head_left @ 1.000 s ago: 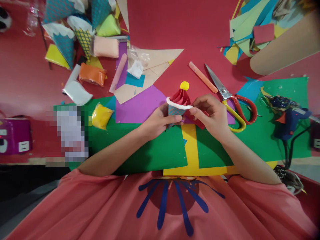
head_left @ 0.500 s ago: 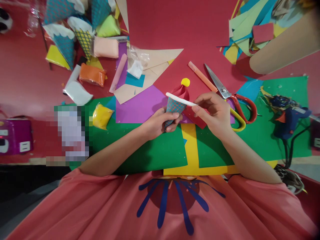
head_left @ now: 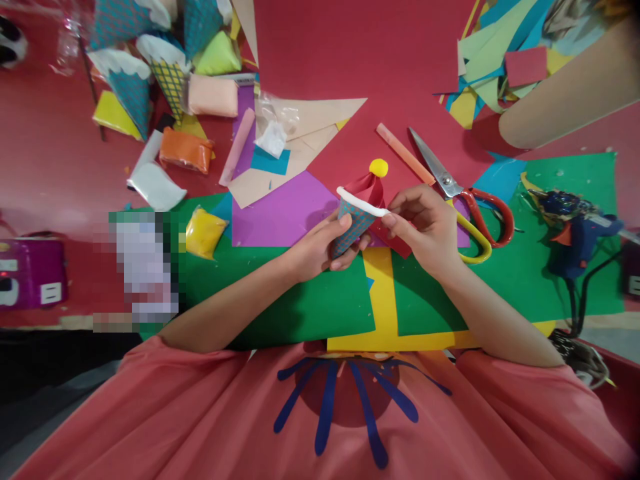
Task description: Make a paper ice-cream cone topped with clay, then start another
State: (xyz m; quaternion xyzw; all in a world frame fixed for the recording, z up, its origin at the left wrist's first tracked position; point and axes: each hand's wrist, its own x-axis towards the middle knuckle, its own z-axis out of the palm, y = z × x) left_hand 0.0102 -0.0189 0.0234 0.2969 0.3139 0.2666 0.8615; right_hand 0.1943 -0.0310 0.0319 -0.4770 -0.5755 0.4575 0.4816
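A small blue patterned cone (head_left: 354, 227) is tilted in my left hand (head_left: 320, 248), whose fingers are wrapped round it. A white strip (head_left: 361, 203) runs along the cone's wide rim. Red pointed paper (head_left: 365, 189) rises out of the opening, with a yellow ball (head_left: 379, 167) at its tip. My right hand (head_left: 423, 227) pinches the right end of the white strip between thumb and forefinger. Under the hands are green sheets (head_left: 280, 300) and a purple sheet (head_left: 273, 213).
Large scissors (head_left: 450, 187) lie right of the cone, beside an orange stick (head_left: 405, 153). At the far right is a blue glue gun (head_left: 575, 243). Clay packs, including a yellow one (head_left: 205, 232), and several patterned cones (head_left: 127, 87) lie left. A cardboard tube (head_left: 570, 90) is upper right.
The cone has turned a little and shifted slightly right with its yellow ball. My left thumb now lies higher, near the rim. The white strip sits closer along the rim.
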